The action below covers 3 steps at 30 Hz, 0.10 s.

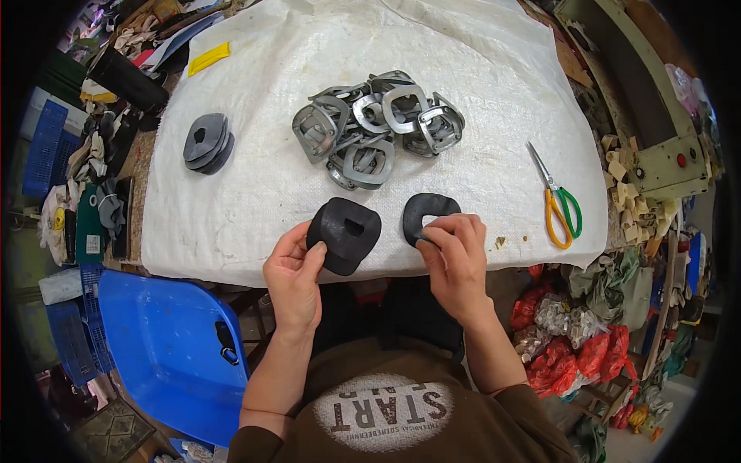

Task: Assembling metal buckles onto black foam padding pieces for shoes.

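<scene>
My left hand (296, 276) pinches a black rounded pad (340, 245) with a small rectangular slot, thumb on its lower left side; it may be more than one layer. In my right hand (458, 266) the fingers and thumb close on another black rounded piece (421, 210) with a wider opening, close to the table's near edge. Beyond both hands lies a heap of grey metal buckle frames (367, 162), some with inner bars. A small stack of dark grey slotted pads (208, 143) sits to the left.
White woven sheeting (494, 100) covers the table. Scissors (559, 208) with orange and green handles lie at the right. A yellow packet (208, 59) is at the far left. Below stands a blue tub (154, 324) holding a black strap piece (225, 339). Red plastic bags (567, 359) crowd the lower right.
</scene>
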Tool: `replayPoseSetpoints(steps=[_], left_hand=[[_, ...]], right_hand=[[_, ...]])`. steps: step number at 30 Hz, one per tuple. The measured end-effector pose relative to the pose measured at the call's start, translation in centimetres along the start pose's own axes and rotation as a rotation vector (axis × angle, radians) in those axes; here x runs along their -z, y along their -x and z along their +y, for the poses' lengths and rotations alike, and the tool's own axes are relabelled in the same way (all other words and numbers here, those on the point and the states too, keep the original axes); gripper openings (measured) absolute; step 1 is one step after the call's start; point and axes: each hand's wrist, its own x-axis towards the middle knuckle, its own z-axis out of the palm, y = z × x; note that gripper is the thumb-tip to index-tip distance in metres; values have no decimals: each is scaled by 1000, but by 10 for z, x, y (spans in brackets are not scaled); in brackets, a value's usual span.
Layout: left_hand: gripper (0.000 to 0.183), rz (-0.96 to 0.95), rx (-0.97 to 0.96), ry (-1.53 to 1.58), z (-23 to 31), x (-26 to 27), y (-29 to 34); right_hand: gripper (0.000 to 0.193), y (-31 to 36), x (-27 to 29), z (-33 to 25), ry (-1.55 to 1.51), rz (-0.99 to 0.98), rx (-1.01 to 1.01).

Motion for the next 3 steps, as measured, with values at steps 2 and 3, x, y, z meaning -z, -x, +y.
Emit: replayPoseSetpoints(steps=[2,3], left_hand=[[30,5,-27,-58,-3,2,1],[30,3,-25,-78,-5,2,2]], right_hand=[[28,-4,-7,-10,-53,-38,46],[33,-7,-11,-18,-99,-77,90]])
